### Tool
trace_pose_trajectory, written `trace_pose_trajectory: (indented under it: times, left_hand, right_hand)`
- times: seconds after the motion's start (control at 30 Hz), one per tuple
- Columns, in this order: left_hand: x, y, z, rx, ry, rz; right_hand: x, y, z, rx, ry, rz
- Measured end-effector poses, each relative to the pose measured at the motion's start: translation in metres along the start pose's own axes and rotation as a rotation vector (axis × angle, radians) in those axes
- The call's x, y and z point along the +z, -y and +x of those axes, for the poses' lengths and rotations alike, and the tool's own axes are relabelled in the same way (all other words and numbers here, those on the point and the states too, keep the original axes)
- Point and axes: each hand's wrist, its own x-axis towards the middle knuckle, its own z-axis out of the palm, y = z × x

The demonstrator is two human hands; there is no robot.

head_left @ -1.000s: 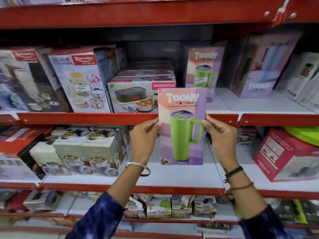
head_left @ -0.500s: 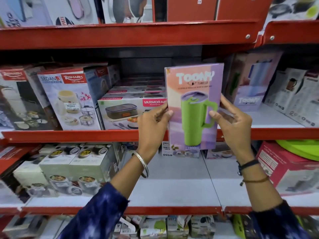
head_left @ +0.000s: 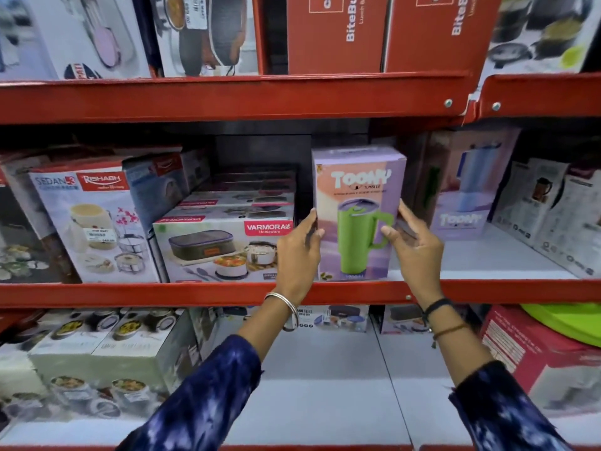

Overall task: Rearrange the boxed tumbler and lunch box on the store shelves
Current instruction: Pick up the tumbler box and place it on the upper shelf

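Note:
The boxed tumbler, a tall purple and pink box picturing a green mug, stands upright at the front of the middle shelf. My left hand presses on its left side and my right hand on its right side, both gripping it. Immediately to its left lies the boxed lunch box, a flat white box with a red label, on top of a row of similar boxes. A second purple tumbler box stands behind and to the right.
White tiffin boxes lean at the left of the middle shelf. Grey boxes stand at its right. Red lunch box cartons fill the upper shelf. The lower shelf holds container boxes on the left and a red box on the right.
Both hands have lifted the tumbler box from in front of the lower shelf up onto the middle shelf, where it now stands beside the lunch box. The view has tilted upward.

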Motion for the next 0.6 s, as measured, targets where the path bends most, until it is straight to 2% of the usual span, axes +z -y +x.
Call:
trace_pose_trajectory:
  times: [0.1, 0.2, 0.37, 0.43, 0.6]
  left_hand:
    - [0.006, 0.008, 0.005, -0.005, 0.051, 0.059]
    - [0.01, 0.005, 0.003, 0.131, 0.201, 0.105]
    - [0.023, 0.021, 0.002, 0.518, 0.315, 0.62]
    - [0.023, 0.024, 0.006, 0.519, 0.346, 0.703]
    - [0.022, 0.029, 0.007, 0.518, 0.308, 0.782]
  right_hand:
    - [0.006, -0.019, 0.004, 0.031, 0.015, -0.009]
    - [0.01, -0.028, 0.007, -0.017, 0.031, -0.093]
    - [0.013, -0.035, 0.009, -0.368, 0.277, -0.657]
    - [0.014, -0.039, 0.008, -0.386, 0.362, -0.805]
    - [0.017, -0.044, 0.009, -0.363, 0.381, -0.855]
